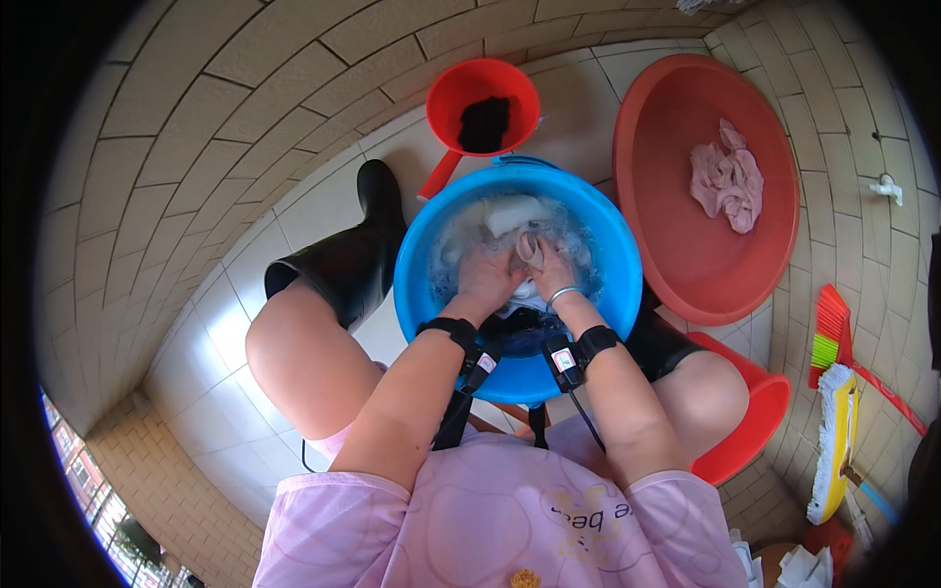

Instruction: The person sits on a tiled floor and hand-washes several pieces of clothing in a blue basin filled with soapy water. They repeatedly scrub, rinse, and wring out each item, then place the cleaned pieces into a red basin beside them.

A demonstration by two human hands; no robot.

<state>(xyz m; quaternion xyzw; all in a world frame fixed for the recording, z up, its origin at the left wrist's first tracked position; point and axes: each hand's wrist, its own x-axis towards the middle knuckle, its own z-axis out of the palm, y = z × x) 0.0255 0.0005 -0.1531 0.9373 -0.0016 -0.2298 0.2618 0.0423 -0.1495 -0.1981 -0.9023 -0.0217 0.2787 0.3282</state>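
Between the knees stands a blue plastic basin (pixel 408 294) of sudsy water with wet laundry in it. My left hand (pixel 487 275) is in the water at the middle of the basin, its fingers partly hidden by suds. Close beside it, my right hand (pixel 553 268), with a bangle at the wrist, has its fingers closed on a pale pink cloth (pixel 529 250). White cloth (pixel 518 213) lies in the suds beyond the hands, and dark cloth (pixel 522 331) is under water nearer the body. Whether my left hand grips any cloth cannot be told.
A red dipper (pixel 439 110) holding a black cloth (pixel 485 125) is beyond the basin. At the right stands a large red tub (pixel 662 242) with a pink garment (pixel 728 176). A red bucket (pixel 772 411) is by the right knee. A red brush (pixel 831 331) and yellow-backed mop head (pixel 834 441) lean at the tiled wall.
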